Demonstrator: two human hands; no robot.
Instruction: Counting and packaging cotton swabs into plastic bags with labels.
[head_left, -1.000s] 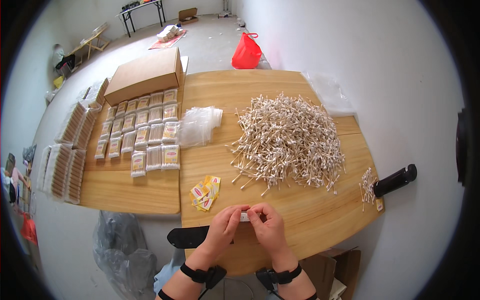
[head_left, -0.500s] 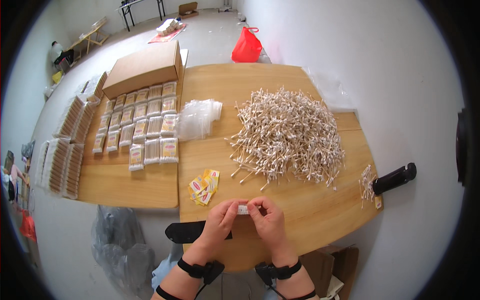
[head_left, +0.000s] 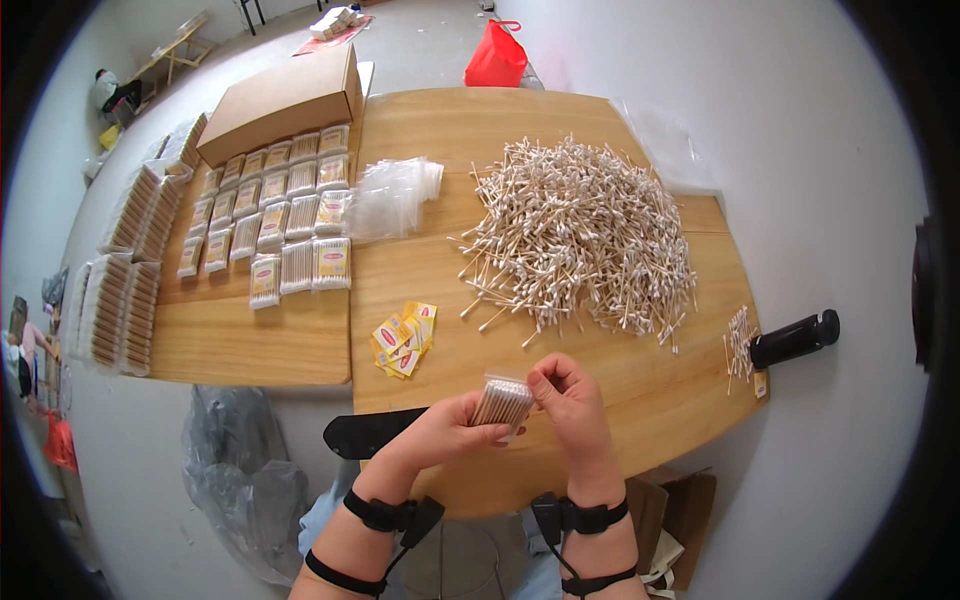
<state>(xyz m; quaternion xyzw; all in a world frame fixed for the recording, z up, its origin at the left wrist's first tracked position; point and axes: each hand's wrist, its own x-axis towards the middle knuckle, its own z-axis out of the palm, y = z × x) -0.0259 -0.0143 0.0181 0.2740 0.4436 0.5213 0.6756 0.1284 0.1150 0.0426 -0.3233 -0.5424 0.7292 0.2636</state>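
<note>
Both hands lifting slightly since before, I'm seeing left hand (head_left: 440,432) and right hand (head_left: 568,393) gripping a swab packet (head_left: 502,400), near the swab pile (head_left: 580,235), over the surface (head_left: 650,380).

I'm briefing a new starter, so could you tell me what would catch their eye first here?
The big heap of cotton swabs on the right of the wooden table stands out first. Near the front edge, both hands, left and right, hold a small clear packet of swabs. Rows of filled packets lie to the left, before a cardboard box.
</note>
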